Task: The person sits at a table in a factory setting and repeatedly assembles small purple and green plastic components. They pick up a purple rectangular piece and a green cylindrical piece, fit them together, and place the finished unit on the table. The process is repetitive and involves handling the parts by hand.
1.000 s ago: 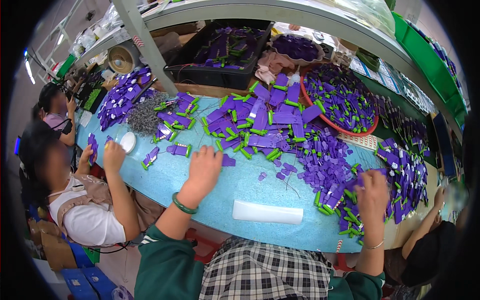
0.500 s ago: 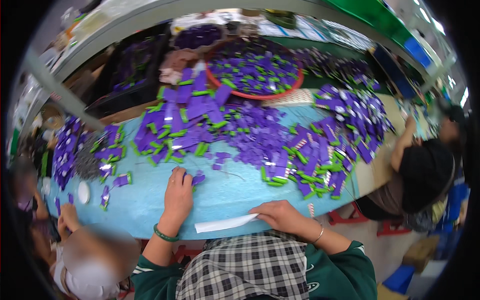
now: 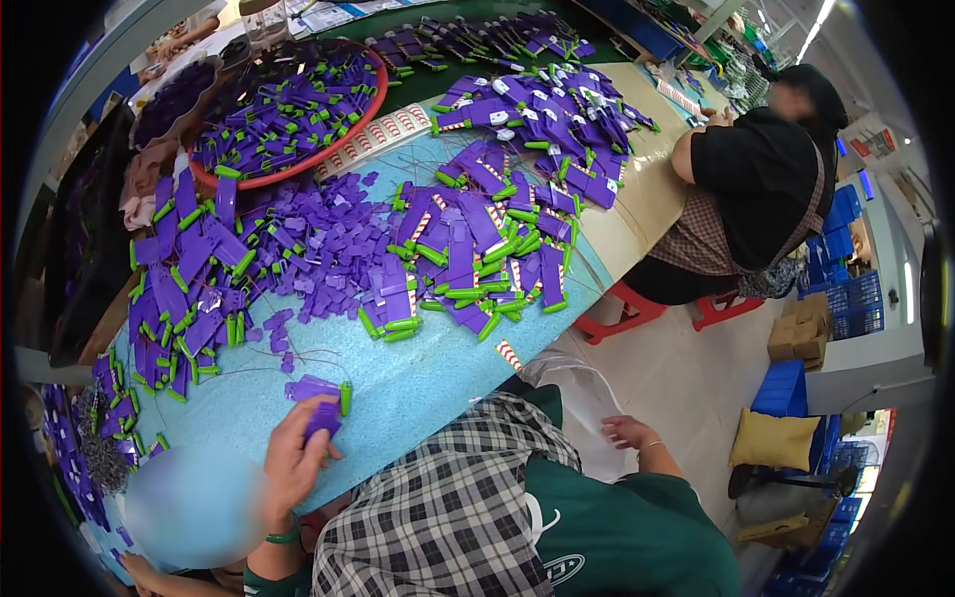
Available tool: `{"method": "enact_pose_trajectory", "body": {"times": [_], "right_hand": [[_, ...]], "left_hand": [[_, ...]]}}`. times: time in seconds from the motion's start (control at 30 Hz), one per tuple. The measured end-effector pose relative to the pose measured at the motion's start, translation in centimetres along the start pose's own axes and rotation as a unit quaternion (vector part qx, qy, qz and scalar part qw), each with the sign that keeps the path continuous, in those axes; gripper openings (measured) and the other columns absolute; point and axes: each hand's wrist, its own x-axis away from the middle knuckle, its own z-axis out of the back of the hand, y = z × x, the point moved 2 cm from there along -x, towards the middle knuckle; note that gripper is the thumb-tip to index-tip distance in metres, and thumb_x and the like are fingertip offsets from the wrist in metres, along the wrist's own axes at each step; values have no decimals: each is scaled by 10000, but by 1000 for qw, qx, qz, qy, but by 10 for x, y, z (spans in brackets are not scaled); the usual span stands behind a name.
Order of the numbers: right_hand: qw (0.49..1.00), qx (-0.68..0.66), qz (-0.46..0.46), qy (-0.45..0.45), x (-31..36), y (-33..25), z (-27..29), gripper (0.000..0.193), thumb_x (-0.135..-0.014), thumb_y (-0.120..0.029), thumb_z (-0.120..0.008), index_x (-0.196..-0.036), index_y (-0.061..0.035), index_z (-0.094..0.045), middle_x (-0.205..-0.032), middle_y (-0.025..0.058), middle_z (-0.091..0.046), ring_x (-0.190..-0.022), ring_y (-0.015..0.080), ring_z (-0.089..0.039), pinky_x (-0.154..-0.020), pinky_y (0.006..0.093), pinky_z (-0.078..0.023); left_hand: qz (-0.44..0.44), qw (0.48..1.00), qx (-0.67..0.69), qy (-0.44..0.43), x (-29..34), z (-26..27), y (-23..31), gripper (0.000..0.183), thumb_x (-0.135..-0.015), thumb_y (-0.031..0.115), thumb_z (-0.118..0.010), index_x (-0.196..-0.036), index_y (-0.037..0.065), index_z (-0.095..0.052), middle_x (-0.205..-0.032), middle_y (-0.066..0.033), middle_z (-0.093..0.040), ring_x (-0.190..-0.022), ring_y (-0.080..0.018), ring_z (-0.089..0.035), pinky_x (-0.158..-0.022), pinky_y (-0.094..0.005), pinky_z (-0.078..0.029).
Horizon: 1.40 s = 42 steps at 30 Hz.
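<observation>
Between the fingers of my left hand (image 3: 298, 453) is a small purple plastic piece (image 3: 323, 419), at the table's front edge. Just beyond it on the blue tabletop lies a purple part with a green end (image 3: 316, 386), a thin wire trailing near it. My right hand (image 3: 629, 434) is off the table to the right, fingers apart and holding nothing. It hangs over a translucent plastic bag (image 3: 575, 383) beside my plaid apron. A red-and-white striped strip (image 3: 508, 354) sticks out at the table edge near the bag.
Piles of purple-and-green parts (image 3: 477, 249) and loose purple pieces (image 3: 328, 229) cover the table's middle. A red-rimmed basket (image 3: 383, 85) of more parts stands behind. One co-worker (image 3: 756, 189) sits at right; a pale round cap (image 3: 189, 502) is close by my left arm. Red stools (image 3: 619, 310) stand below.
The view has swung right. My right hand has left the table and let go of the white strip, now out of sight. My left hand has come nearer the front edge with a purple piece.
</observation>
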Motion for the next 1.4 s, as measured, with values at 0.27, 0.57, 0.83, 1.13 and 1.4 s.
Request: {"method": "enact_pose_trajectory", "body": {"times": [0.27,0.57,0.83,1.13,1.4], "right_hand": [[875,123,346,-316,122,-283,-17,319,-884,-193,-642,-1131,8,-631,-1088,109,-664,-925,171,-635,-725,279,-534],[627,323,706,65,178,-587,-35,256,-795,-170,-670,-1013,-37,-679,-965,133,-691,-844,279,-669,-759,362,-519],[327,476,732,362,79,-671,-63,188,-740,-164,-629,-918,-109,-655,-939,29,-645,-952,203,-594,-825,362,-434],[302,431,773,354,174,-614,-60,77,-731,-110,-602,-796,-103,-643,-763,32,-628,-870,191,-601,-773,358,-424],[308,411,802,304,248,-444,-132,213,-732,-142,-634,-937,-86,-648,-966,37,-639,-960,217,-595,-841,425,-413]], "left_hand": [[-93,970,-212,76,-15,39,4,243,-814,20,-542,-1044,-54,-571,-1106,-181,-595,-956,-371,-585,-824,-375,-468],[-59,918,-327,216,8,76,-3,275,-789,16,-581,-1058,-39,-579,-1172,-189,-587,-1040,-381,-549,-920,-426,-429],[-149,880,226,389,33,73,-11,138,-954,146,-490,-1026,29,-503,-831,-110,-645,-668,-204,-653,-552,-314,-537],[-73,804,527,267,0,26,-13,206,-934,172,-549,-1114,83,-502,-922,-75,-623,-814,-196,-621,-610,-329,-533],[41,765,635,100,-36,-25,-7,216,-903,139,-605,-1092,41,-576,-1016,-80,-626,-858,-172,-608,-708,-332,-520]]}}
